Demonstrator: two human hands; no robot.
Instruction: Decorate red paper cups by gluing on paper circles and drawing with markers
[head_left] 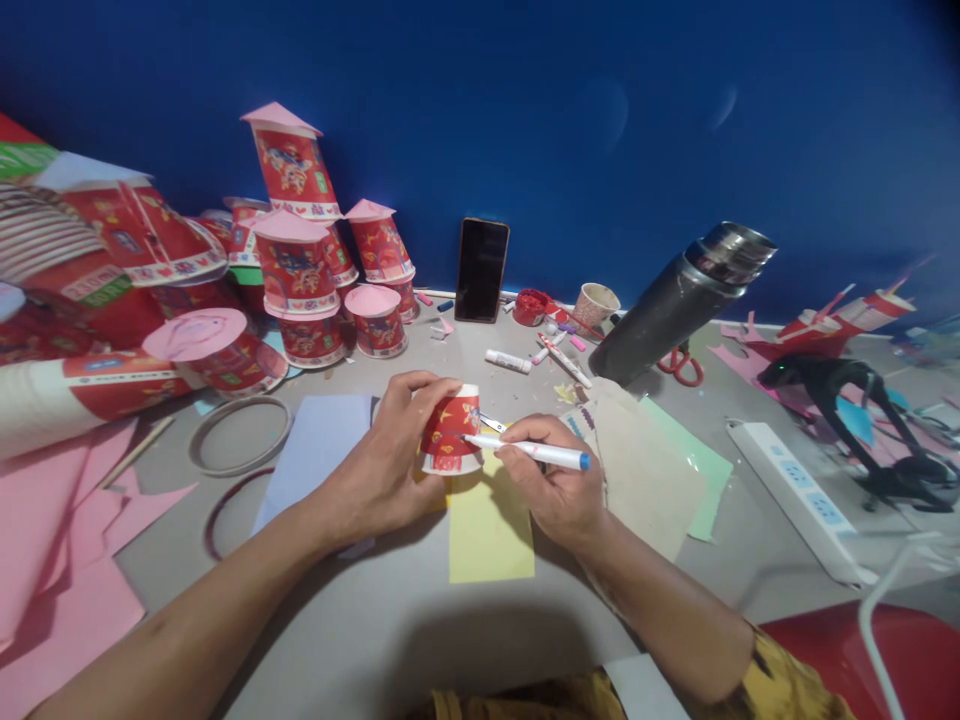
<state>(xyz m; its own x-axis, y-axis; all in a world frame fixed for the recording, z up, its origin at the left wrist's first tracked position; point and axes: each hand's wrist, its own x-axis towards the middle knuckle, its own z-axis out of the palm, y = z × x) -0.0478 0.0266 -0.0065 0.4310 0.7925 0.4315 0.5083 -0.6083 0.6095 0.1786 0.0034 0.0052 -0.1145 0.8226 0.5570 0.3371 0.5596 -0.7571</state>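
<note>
A red paper cup (452,430) with white bands stands upside down in the grip of my left hand (397,450), whose fingers wrap its left side. My right hand (559,480) is closed around a white marker (544,453) with a blue end. The marker's tip points left and meets the cup's printed side; whether it presses on it cannot be made out. Below the cup, a yellow sheet (491,540) lies on the grey table. A blue-lavender sheet (319,440) is partly under my left forearm and hand.
Stacked red cups (300,260) with pink paper tops rise at the left, near pink sheets (60,520) and a tape ring (240,437). Behind are a phone (482,270) and loose markers (508,361). A dark flask (667,310) and a power strip (799,500) are right.
</note>
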